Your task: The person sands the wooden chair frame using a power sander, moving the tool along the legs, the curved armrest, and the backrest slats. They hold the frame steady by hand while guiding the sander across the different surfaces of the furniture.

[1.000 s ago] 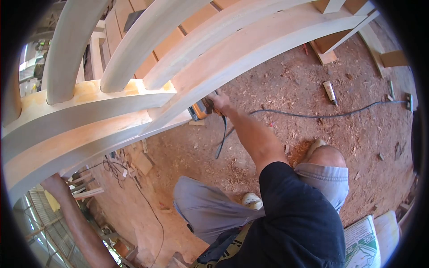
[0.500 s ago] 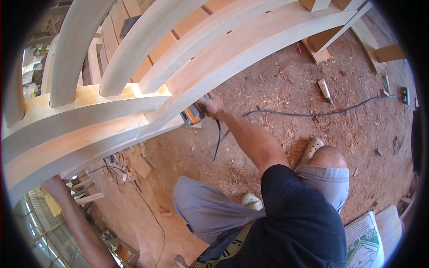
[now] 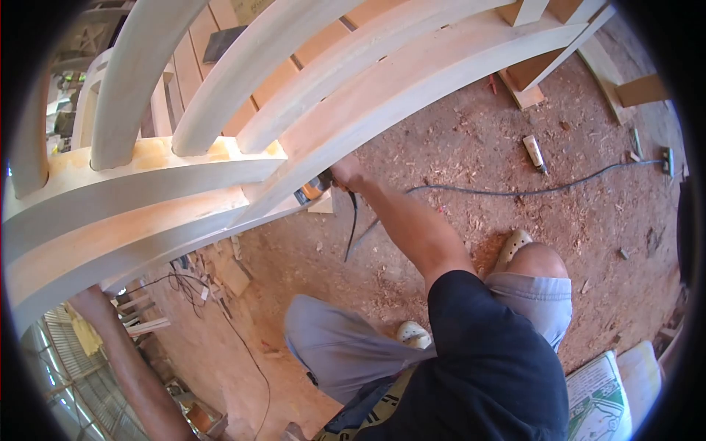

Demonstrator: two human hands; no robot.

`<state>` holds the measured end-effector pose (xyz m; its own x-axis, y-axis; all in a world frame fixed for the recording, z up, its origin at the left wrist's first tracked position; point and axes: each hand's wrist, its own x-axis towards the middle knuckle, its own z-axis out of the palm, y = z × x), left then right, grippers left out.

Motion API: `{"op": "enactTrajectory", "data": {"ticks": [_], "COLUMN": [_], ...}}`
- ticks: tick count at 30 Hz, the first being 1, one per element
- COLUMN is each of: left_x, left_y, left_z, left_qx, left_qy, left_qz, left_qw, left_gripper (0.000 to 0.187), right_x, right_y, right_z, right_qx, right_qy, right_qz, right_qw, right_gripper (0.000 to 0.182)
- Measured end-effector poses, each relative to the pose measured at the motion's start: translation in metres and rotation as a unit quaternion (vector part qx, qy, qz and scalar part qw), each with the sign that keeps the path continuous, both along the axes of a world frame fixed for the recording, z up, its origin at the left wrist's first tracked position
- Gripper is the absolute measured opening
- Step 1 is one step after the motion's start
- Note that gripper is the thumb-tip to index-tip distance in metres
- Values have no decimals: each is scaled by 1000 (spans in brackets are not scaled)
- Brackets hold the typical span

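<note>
My right hand (image 3: 346, 173) is wrapped round an orange and black power sander (image 3: 312, 189), held at the underside of a pale wooden piece with curved slats (image 3: 323, 167). Part of the sander is hidden behind the wood's lower rail, and its dark cord hangs below my wrist. At the far left, my left hand (image 3: 90, 300) reaches up to the lower edge of the same wooden piece. Its fingers are out of sight behind the wood, so its grip does not show.
A dark cable (image 3: 500, 192) runs across the shaving-strewn dirt floor (image 3: 441, 154) to a socket block (image 3: 667, 161). A white tube (image 3: 534, 152) lies near it. Another thin cord (image 3: 246, 345) trails at left. A printed sack (image 3: 599, 397) sits at lower right.
The sander and my right hand have shifted slightly, and a little less of the sander shows past the rail. The wood sits slightly further right in view. My left hand stays at the edge.
</note>
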<state>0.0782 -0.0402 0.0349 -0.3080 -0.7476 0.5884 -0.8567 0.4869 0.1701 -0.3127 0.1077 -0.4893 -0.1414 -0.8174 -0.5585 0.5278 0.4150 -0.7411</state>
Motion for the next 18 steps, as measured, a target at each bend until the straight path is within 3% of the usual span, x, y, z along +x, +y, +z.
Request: {"op": "enactTrajectory", "data": {"ticks": [2, 5, 8, 10, 14, 18], "left_x": [-1, -24, -34, -26, -4, -19], "left_y": [-3, 8, 14, 12, -4, 3], "left_z": [0, -7, -10, -6, -3, -5], "left_qx": [10, 13, 7, -18, -11, -7], "left_qy": [17, 76, 106, 26, 13, 31], "left_qz": [7, 13, 16, 12, -10, -6], "left_qw": [1000, 997, 994, 999, 1000, 999], "left_gripper": [35, 35, 35, 35, 35, 34], "right_x": [10, 27, 18, 6, -6, 5], "right_y": [19, 24, 17, 2, -26, -5], "right_z": [0, -48, -42, -30, -16, -8], "right_qx": [-22, 29, 42, 35, -27, -53], "right_qy": [-15, -9, 15, 11, 29, 29], "right_qz": [-70, -77, -70, -22, 78, -14], "right_qw": [997, 997, 997, 999, 996, 998], "right_gripper": [68, 69, 71, 70, 70, 71]}}
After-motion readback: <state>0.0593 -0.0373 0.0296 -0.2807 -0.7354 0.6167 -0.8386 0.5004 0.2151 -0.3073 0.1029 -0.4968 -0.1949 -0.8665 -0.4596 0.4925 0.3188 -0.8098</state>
